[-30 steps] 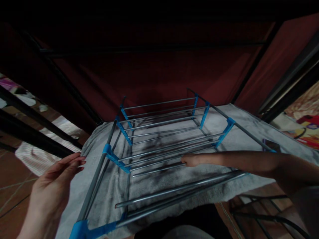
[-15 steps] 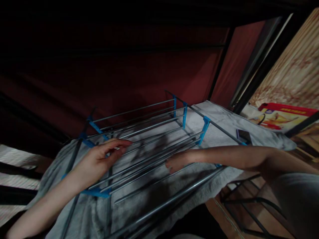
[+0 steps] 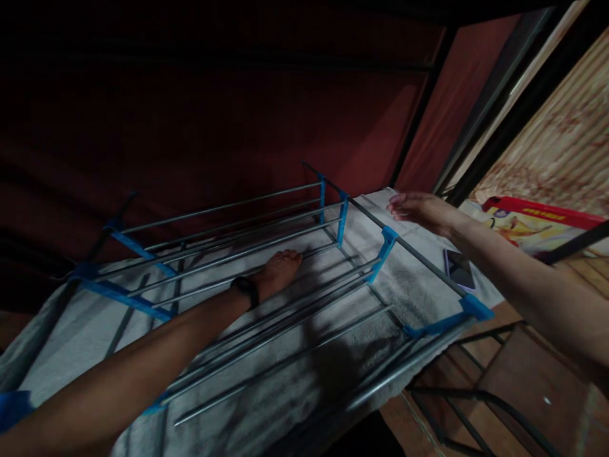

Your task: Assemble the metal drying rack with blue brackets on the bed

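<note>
A rack frame of thin metal rods (image 3: 228,254) with blue plastic connectors (image 3: 342,219) lies on a grey cloth (image 3: 366,197). My left hand (image 3: 280,270), with a dark band on the wrist, reaches over the middle of the rack. Its fingers are curled around one of the rods, partly hidden from me. My right hand (image 3: 416,211) is raised past the rack's right side rail, slightly blurred, its fingers stretched out and holding nothing. At the front, one rod (image 3: 252,381) shows a free left end. A thicker tube (image 3: 394,384) runs along the near edge.
A phone (image 3: 459,268) rests on the cloth right of the rack. Farther right is a red and yellow box (image 3: 537,222). A dark red panel (image 3: 228,139) stands behind the rack. Below on the right is a black metal frame (image 3: 471,393).
My right hand has left the front rods and moved up and right, beyond the side rail. My left hand has moved right, toward the rack's middle. The view has shifted somewhat.
</note>
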`<state>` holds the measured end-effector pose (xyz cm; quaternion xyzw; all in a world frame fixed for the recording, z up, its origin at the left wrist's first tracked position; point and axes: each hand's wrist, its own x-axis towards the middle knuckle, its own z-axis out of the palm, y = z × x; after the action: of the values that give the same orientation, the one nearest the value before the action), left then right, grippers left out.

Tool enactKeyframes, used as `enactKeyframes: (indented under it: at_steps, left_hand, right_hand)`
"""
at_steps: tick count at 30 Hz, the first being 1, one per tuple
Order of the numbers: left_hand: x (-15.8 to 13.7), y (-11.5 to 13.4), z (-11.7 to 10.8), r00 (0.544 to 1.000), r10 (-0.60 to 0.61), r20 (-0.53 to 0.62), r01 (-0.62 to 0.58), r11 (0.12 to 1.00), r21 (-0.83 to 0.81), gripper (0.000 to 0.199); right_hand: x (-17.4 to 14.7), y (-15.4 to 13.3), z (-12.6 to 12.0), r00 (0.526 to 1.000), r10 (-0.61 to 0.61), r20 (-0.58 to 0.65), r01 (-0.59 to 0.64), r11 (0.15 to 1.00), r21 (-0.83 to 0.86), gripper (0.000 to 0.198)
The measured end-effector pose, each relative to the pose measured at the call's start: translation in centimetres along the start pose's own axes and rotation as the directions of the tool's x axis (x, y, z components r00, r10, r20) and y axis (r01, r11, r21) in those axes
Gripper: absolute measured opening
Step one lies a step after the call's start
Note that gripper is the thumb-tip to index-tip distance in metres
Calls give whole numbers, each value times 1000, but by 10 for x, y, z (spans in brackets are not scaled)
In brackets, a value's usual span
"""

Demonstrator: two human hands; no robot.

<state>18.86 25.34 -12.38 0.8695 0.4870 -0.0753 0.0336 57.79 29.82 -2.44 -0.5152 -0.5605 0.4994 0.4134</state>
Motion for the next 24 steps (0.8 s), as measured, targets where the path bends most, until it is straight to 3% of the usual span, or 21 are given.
enactKeyframes:
  at_steps: [5, 9, 13, 17, 24]
  left_hand:
    - [57, -2, 30, 999, -46, -17, 45, 999, -5, 48]
    - [83, 4, 43, 997, -68, -40, 66, 996, -52, 50]
    - [99, 10, 49, 994, -90, -56, 83, 990, -115, 50]
    - [107, 7, 51, 992, -108, -66, 94, 979, -181, 49]
    - [113, -2, 50, 988, -137, -71, 117, 963, -241, 57]
  right_hand:
    - [52, 81, 20, 977, 193, 86, -185, 978, -95, 21]
    - [84, 127, 45, 948, 227, 223, -189, 965, -180, 37]
    - [109, 158, 69, 945, 204, 255, -146, 962, -229, 54]
    - [120, 165, 91, 959, 88, 270, -33, 979, -204, 53]
    - [109, 133, 118, 962, 64, 266, 11, 963, -271, 35]
